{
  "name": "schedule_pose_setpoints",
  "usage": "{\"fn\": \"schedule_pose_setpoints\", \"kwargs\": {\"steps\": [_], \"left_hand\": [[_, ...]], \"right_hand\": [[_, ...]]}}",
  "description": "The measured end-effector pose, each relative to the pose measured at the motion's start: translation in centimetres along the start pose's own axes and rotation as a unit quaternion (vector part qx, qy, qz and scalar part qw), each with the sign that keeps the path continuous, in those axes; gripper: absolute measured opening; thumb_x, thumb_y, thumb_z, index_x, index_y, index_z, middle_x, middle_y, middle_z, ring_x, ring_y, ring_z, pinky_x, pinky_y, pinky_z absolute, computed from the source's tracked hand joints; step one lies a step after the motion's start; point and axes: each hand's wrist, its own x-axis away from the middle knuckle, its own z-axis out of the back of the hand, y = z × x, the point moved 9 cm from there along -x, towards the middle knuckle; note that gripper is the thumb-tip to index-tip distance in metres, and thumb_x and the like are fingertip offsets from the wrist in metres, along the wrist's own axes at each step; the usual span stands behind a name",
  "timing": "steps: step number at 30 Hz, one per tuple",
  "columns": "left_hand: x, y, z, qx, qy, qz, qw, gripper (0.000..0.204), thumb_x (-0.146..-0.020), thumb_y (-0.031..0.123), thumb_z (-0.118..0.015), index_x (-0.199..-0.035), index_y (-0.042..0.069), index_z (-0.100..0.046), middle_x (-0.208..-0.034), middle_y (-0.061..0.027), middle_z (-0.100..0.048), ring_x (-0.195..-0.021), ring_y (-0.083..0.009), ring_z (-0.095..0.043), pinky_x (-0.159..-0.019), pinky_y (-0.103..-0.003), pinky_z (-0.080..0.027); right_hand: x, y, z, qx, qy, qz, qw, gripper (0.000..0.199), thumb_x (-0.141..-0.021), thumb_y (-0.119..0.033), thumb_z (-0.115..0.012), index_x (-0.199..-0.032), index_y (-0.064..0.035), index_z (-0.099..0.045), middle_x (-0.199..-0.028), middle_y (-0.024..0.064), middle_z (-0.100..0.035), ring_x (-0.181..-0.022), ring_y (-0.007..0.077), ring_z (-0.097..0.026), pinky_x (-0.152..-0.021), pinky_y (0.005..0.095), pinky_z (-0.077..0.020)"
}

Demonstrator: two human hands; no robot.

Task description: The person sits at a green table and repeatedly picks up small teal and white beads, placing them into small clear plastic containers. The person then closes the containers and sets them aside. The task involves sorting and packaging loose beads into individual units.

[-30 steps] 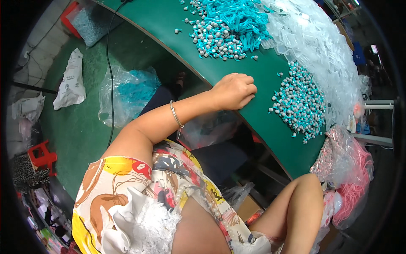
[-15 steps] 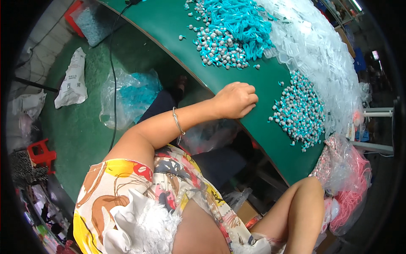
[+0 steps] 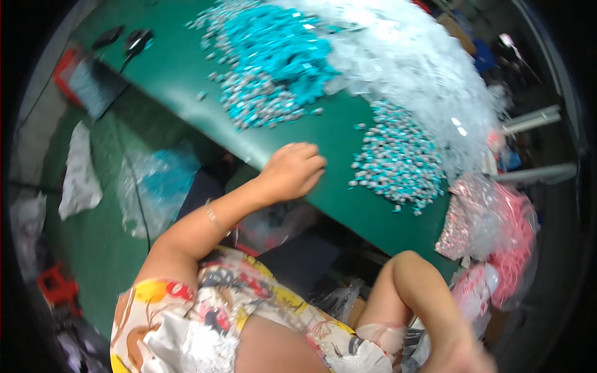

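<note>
My left hand (image 3: 292,171) is closed in a fist at the near edge of the green table (image 3: 339,149). Whatever its curled fingers may hold is hidden. Just right of it spreads a pile of small grey beads with turquoise ends (image 3: 401,158). Beyond it lies a similar bead heap (image 3: 255,99), against a mass of turquoise cords (image 3: 280,46). My right hand (image 3: 463,357) shows at the bottom edge, smeared by motion, below my bent right elbow. Its fingers cannot be made out, and it is well away from the table top.
A large heap of clear plastic pieces (image 3: 404,62) covers the table's far right. Pink cords (image 3: 513,236) in a clear bag hang by the right end. On the floor at left are a clear bag with turquoise contents (image 3: 158,186), a white sack (image 3: 81,174) and a red stool (image 3: 57,286).
The view has turned, so the table and piles sit further left. My left fist keeps its place by the table edge. My right hand has come into sight at the bottom, blurred.
</note>
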Motion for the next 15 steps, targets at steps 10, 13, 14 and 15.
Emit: {"fn": "schedule_pose_setpoints", "kwargs": {"steps": [10, 13, 14, 15], "left_hand": [[-0.9, 0.3, 0.3, -0.004, -0.02, 0.021, 1.0, 0.014, -0.076, 0.007, -0.071, -0.088, 0.005, -0.064, -0.077, -0.0109, -0.055, -0.071, -0.0319, -0.057, -0.062, -0.042, -0.046], [-1.1, 0.3, -0.1, -0.002, -0.039, 0.02, 0.999, 0.013, -0.076, 0.007, -0.072, -0.087, 0.005, -0.064, -0.077, -0.0099, -0.055, -0.072, -0.0308, -0.058, -0.063, -0.042, -0.047], [-1.0, 0.2, -0.1, -0.003, -0.041, 0.02, 0.999, 0.013, -0.077, 0.007, -0.072, -0.087, 0.006, -0.064, -0.077, -0.0093, -0.055, -0.072, -0.0301, -0.058, -0.063, -0.041, -0.047], [-0.8, 0.2, -0.1, -0.007, -0.04, 0.023, 0.999, 0.014, -0.077, 0.008, -0.072, -0.088, 0.006, -0.064, -0.077, -0.0088, -0.055, -0.072, -0.0295, -0.058, -0.063, -0.041, -0.047]], "right_hand": [[41.6, 35.3, 23.4, 0.511, -0.259, -0.631, 0.524, 0.084, -0.081, -0.065, -0.063, -0.14, -0.0063, -0.051, -0.137, 0.0269, -0.053, -0.129, 0.0415, -0.048, -0.11, 0.0472, -0.0348], [48.8, 36.6, 26.7, 0.463, -0.242, -0.728, 0.444, 0.098, -0.078, -0.076, -0.055, -0.149, -0.0098, -0.042, -0.146, 0.0304, -0.044, -0.137, 0.0461, -0.039, -0.115, 0.0538, -0.0227], [50.1, 37.0, 26.3, 0.453, -0.245, -0.745, 0.424, 0.1, -0.078, -0.077, -0.053, -0.151, -0.0104, -0.039, -0.147, 0.031, -0.042, -0.139, 0.0464, -0.037, -0.116, 0.0552, -0.0194], [50.6, 37.7, 24.9, 0.455, -0.28, -0.739, 0.411, 0.101, -0.078, -0.078, -0.053, -0.151, -0.0108, -0.039, -0.147, 0.0307, -0.042, -0.139, 0.0457, -0.036, -0.116, 0.0564, -0.018]]}}
